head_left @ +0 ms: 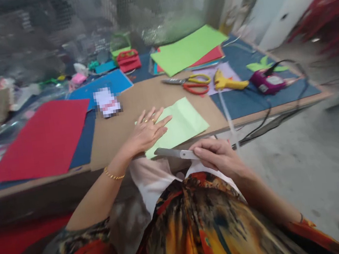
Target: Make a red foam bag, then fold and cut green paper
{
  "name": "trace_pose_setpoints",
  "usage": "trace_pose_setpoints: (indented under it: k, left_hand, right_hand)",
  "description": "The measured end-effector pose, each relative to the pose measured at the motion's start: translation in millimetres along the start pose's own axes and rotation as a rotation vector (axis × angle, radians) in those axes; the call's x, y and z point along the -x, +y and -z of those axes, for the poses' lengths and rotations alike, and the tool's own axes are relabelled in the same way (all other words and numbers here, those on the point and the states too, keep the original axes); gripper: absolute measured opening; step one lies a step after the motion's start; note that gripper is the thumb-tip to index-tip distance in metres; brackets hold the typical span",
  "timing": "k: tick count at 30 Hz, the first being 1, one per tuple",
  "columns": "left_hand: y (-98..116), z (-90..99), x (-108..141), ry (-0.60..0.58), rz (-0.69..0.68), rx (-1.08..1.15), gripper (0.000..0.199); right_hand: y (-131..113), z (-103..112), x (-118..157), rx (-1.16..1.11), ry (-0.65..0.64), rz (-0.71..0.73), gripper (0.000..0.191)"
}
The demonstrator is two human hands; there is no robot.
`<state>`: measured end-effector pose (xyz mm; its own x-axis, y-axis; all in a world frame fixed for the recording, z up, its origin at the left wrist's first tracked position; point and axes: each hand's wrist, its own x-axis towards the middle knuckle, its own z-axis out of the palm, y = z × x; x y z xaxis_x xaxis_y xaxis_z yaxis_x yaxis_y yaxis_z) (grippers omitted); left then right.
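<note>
Under your left hand (pixel 150 133), spread wide and flat, lies the light green paper (pixel 184 121), presumably pressed so it cannot slide, while your right hand (pixel 218 154) clamps the knife (pixel 177 153) by one end, leaving its blade (pixel 167 152) free toward the left.

Paper (pixel 184 121) lies on cardboard (pixel 117 134); scissors (pixel 185 82) behind the paper; glue gun (pixel 229 83) right of the scissors.
</note>
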<state>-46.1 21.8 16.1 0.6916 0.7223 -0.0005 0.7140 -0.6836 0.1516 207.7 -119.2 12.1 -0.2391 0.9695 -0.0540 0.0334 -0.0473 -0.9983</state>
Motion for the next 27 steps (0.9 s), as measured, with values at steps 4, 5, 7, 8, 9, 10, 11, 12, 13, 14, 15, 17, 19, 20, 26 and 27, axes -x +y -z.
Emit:
trace_pose_setpoints:
  k: [4,5,7,8,9,10,11,12,13,14,15,17,19,20,26,27]
  left_hand:
    - [-12,-12.4,2,0.091,-0.008,-0.054,0.058]
    - [-17,-16.1,0,0.115,-0.019,-0.059,0.059]
    - [-27,-20.6,-3,0.149,-0.037,-0.059,0.06]
    - [-31,-20.5,-4,0.158,-0.049,-0.058,0.061]
    - [-33,-18.5,-4,0.167,-0.057,-0.059,0.062]
    - [-33,-14.8,-3,0.177,-0.062,-0.061,0.064]
    - [-32,-9.9,-1,0.192,-0.062,-0.066,0.065]
    - [-29,-4.3,2,0.211,-0.058,-0.073,0.067]
    - [-23,1.3,6,0.236,-0.052,-0.082,0.068]
    - [-16,6.0,10,0.262,-0.055,-0.092,0.069]
    - [-7,9.4,14,0.278,-0.067,-0.099,0.069]
    - [13,10.8,22,0.265,-0.128,-0.097,0.066]
    - [31,6.2,27,0.222,-0.181,-0.112,0.063]
    - [38,2.9,29,0.215,-0.19,-0.126,0.061]
    - [33,-5.4,36,0.232,-0.192,-0.097,0.047]
    - [28,-4.1,37,0.223,-0.193,-0.074,0.045]
  right_hand:
    - [-3,63,19,0.344,0.549,0.259,0.034]
    - [-3,81,21,0.484,0.662,0.299,0.03]
    - [0,114,20,0.778,0.8,0.346,0.029]
    - [2,129,17,0.922,0.84,0.354,0.03]
    - [4,141,14,1.063,0.864,0.353,0.032]
    - [7,152,10,1.203,0.867,0.341,0.033]
    - [10,160,5,1.334,0.852,0.322,0.035]
    - [13,166,0,1.447,0.827,0.304,0.035]
    - [16,171,-4,1.531,0.805,0.288,0.036]
    - [19,174,-9,1.583,0.794,0.274,0.037]
    - [22,177,-13,1.609,0.786,0.258,0.037]
    - [26,179,-18,1.621,0.757,0.225,0.036]
    - [29,179,-21,1.62,0.726,0.195,0.033]
    - [30,179,-22,1.624,0.716,0.182,0.033]
    - [35,186,-29,1.712,0.736,0.12,0.034]
    - [37,188,-29,1.728,0.755,0.122,0.034]
